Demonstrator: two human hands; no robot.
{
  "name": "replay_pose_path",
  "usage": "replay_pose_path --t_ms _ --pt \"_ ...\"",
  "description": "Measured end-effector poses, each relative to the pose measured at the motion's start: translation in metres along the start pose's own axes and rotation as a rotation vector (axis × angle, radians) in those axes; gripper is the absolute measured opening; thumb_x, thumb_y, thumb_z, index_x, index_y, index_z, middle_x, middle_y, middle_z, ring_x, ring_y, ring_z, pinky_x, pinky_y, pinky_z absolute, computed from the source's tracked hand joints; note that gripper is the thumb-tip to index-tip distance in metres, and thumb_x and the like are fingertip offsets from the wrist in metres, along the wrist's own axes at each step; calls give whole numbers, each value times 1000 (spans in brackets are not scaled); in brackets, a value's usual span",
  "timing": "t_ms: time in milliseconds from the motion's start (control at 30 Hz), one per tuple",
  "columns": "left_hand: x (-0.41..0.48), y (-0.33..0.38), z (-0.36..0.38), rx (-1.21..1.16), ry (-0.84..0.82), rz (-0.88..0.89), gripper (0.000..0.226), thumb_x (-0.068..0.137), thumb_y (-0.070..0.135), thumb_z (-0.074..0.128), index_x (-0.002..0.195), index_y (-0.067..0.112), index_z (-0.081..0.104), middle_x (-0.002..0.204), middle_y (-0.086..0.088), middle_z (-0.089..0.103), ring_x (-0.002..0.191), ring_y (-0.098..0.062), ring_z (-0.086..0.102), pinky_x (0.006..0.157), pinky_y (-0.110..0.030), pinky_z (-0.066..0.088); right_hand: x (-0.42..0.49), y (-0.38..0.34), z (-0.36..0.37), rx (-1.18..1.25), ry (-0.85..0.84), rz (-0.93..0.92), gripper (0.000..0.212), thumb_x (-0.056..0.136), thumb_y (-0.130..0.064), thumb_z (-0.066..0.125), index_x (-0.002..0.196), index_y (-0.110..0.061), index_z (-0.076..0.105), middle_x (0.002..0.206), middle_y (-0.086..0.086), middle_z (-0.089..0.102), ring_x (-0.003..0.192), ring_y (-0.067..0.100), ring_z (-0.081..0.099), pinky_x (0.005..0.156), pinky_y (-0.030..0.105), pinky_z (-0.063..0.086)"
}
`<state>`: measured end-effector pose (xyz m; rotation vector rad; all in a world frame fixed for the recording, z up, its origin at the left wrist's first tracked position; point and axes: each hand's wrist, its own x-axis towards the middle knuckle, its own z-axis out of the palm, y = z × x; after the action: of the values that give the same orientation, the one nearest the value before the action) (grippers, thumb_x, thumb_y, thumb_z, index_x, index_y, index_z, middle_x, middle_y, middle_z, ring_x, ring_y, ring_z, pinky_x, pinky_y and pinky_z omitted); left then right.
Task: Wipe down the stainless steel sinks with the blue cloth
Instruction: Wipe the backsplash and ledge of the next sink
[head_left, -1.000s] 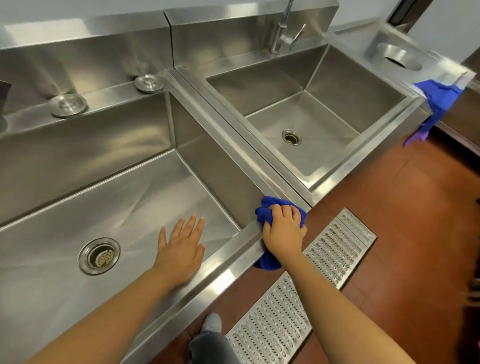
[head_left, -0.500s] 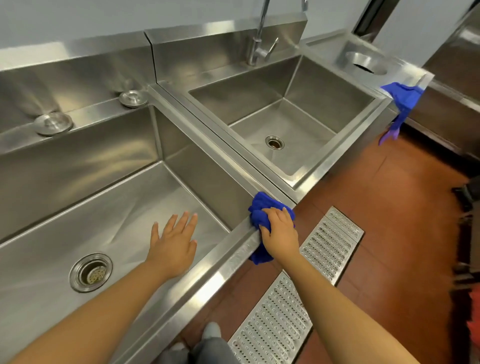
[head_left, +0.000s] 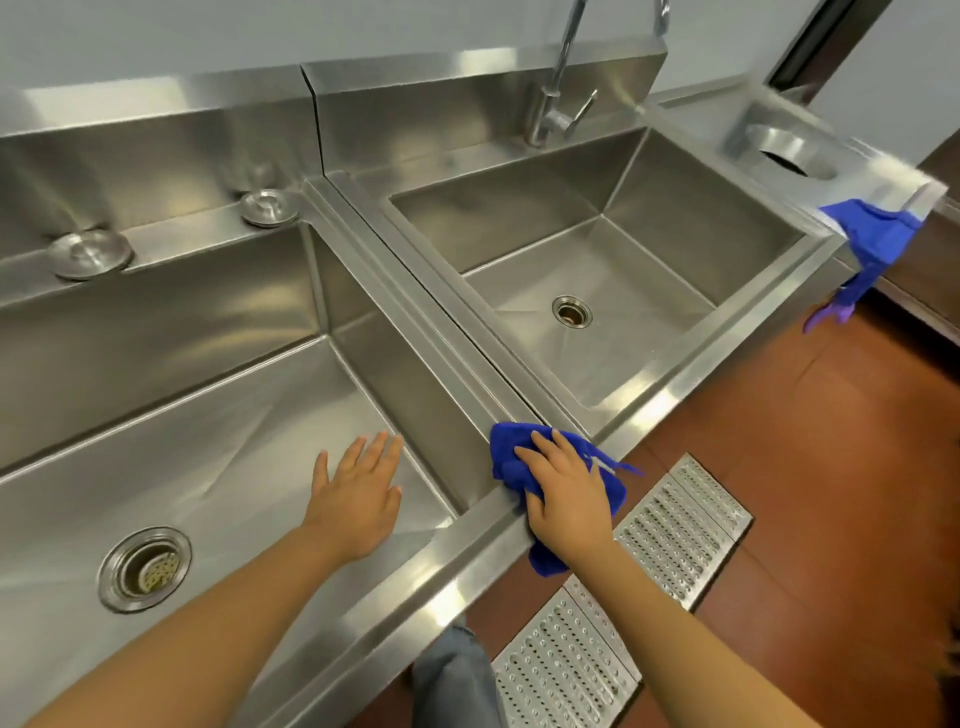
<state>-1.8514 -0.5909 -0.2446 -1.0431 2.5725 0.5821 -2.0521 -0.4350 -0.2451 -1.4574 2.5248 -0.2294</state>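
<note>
Two stainless steel sinks stand side by side: a large left sink (head_left: 156, 322) and a smaller right sink (head_left: 649, 260). A crumpled blue cloth (head_left: 506, 449) lies on the front rim where the two sinks meet, and part of it hangs down over the rim's front. My right hand (head_left: 566, 493) presses on the cloth with fingers spread over it. My left hand (head_left: 358, 499) is open with fingers straight, inside the left basin near its right wall; whether it touches the bottom I cannot tell.
A faucet (head_left: 550, 104) rises behind the right sink. Each basin has a drain (head_left: 144, 569) (head_left: 571, 310). Two round metal caps (head_left: 89, 253) sit on the left ledge. Another blue cloth (head_left: 878, 239) hangs off the far right counter corner. A perforated floor grate (head_left: 670, 530) lies below on the red floor.
My right hand has flattened out over the cloth at the rim corner, and the cloth is spread a little wider to the right. My left hand has barely moved.
</note>
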Motion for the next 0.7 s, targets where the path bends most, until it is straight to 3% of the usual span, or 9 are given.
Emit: replay_pose_path --t_ms 133,300,400,467,533,700 --pt "35 28 -9 -31 11 -27 59 104 35 20 153 24 -11 161 2 -11 148 -19 -8 118 -51 -5 21 23 -9 -33 -57 -187 48 77 -34 42 119 -29 65 134 -5 58 126 22 53 89 54 48" --pt "58 47 -17 -100 75 -119 59 104 38 20 153 25 -12 162 2 -10 148 -19 -8 117 -49 -6 53 37 -19 -68 -108 -431 43 78 -38 46 117 -34 62 135 -7 56 126 19 54 90 52 47" --pt "53 44 -14 -132 70 -205 59 104 36 21 153 25 -10 162 2 -10 148 -19 -9 117 -49 -6 79 28 -23 -77 -122 -485 43 77 -36 47 116 -32 64 134 -7 57 126 19 54 91 53 47" --pt "45 39 -13 -142 70 -258 59 104 35 21 153 25 -11 161 2 -11 148 -19 -9 117 -49 -6 102 11 -23 -60 -119 -484 45 82 -28 50 126 -30 59 144 -7 48 137 18 41 103 56 36" --pt "36 33 -13 -143 71 -299 59 104 37 20 152 25 -12 161 2 -12 148 -19 -11 116 -49 -7 125 -7 -23 -51 -186 -465 47 91 -25 48 138 -28 47 155 -8 30 146 15 20 114 48 19" --pt "16 16 -14 -143 75 -357 59 104 38 20 153 25 -11 161 3 -12 148 -19 -10 116 -49 -7 152 -34 -20 -89 -169 -423 47 95 -29 49 140 -25 41 157 7 18 146 28 14 114 49 21"
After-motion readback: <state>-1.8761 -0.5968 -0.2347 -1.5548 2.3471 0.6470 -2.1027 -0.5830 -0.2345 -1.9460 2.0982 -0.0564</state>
